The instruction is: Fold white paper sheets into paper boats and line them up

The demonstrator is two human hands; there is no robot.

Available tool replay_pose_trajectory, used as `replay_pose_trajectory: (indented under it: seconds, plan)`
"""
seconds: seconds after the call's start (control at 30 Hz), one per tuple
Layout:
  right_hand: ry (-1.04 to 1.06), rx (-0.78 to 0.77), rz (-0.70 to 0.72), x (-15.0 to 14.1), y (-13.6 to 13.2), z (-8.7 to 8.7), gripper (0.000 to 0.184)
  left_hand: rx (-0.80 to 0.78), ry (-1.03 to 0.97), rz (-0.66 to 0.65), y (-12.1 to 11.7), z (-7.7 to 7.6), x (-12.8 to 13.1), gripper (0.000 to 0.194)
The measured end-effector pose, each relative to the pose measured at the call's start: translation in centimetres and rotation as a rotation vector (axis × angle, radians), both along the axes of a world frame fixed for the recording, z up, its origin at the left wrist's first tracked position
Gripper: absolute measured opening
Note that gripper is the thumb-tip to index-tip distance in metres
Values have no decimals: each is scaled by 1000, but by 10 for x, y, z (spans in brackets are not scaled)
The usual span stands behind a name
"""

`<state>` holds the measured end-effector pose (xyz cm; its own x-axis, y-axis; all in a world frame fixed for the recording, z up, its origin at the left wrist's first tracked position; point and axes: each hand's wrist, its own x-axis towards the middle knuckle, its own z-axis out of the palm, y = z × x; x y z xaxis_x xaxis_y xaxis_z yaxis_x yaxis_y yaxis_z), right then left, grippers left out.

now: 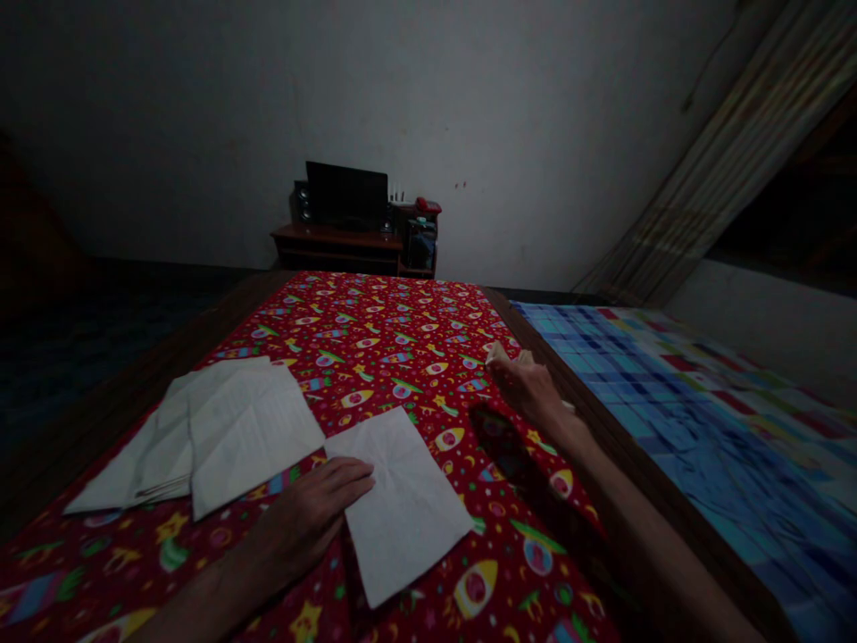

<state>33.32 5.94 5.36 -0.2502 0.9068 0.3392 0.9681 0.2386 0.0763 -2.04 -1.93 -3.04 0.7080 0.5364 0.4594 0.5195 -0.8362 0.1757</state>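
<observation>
White sheet [411, 518] lies flat on the rocket-print cover [395, 357], long axis angling away left, left hand [329, 500] nearer, right on its left edge (can't tell if that grip's pinching), right hand [534, 390] clamped on a pale wad [497, 354] off its far-right side.

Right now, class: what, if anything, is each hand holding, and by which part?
The right hand holds a small pale, folded-looking piece; its gripped part is hidden. The left hand rests on the left edge of the flat, creased white paper.
</observation>
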Motion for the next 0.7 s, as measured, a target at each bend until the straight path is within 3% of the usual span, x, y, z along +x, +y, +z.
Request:
replay_pose_trajectory:
  seconds: [0.17,0.27,0.33,0.43,0.6,0.7]
  plan:
    - [69,-102,336,-48,-52,-29,22,-11,-18,17,0,1,0,48]
    - [31,-95,394,-62,-61,-36,24,-6,-29,16,0,1,0,48]
    - [17,-79,290,-59,-51,-34,23,-3,-29,17,0,1,0,48]
    - [79,-41,26,-35,-24,-25,24,-7,-13,10,0,3,0,49]
    - [100,11,-122,26,11,-15,28,-50,-11,14,-2,4,-1,50]
    - [87,4,-98,50,18,-15,36,-60,-15,19,-2,0,0,49]
